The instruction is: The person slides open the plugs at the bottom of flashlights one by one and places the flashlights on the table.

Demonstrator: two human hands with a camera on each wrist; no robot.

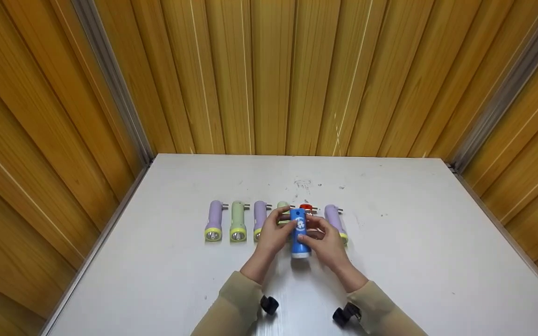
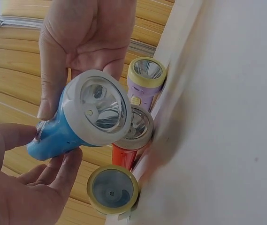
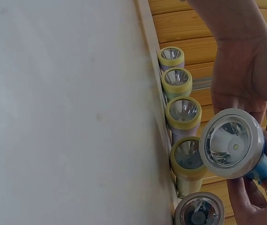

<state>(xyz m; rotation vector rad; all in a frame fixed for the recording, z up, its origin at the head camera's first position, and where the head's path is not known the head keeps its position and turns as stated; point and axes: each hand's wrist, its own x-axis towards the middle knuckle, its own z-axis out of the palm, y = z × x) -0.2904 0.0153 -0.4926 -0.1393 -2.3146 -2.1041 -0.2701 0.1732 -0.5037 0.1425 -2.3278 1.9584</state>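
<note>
Between both hands is a blue flashlight [image 1: 300, 245] with a white-rimmed lens end pointing toward the person. My left hand [image 1: 273, 237] pinches its left side, thumb on the upper face. From the right side, my right hand [image 1: 330, 245] grips it too, its thumb lying near the white printed mark. In the left wrist view the blue body [image 2: 58, 138] shows between thumbs and fingers, above the tabletop. Just behind the hands lie a green flashlight [image 1: 282, 205] and a red flashlight [image 1: 305, 206], both partly hidden. A purple flashlight [image 1: 332, 217] lies beside the right hand.
Left of the hands, a purple flashlight [image 1: 215, 214], a green flashlight [image 1: 237, 217] and another purple flashlight [image 1: 259, 214] lie in a row, lenses toward the person. Metal plug prongs stick out near their far ends. Wood-look panels [image 1: 269, 79] enclose the white table [image 1: 157, 280].
</note>
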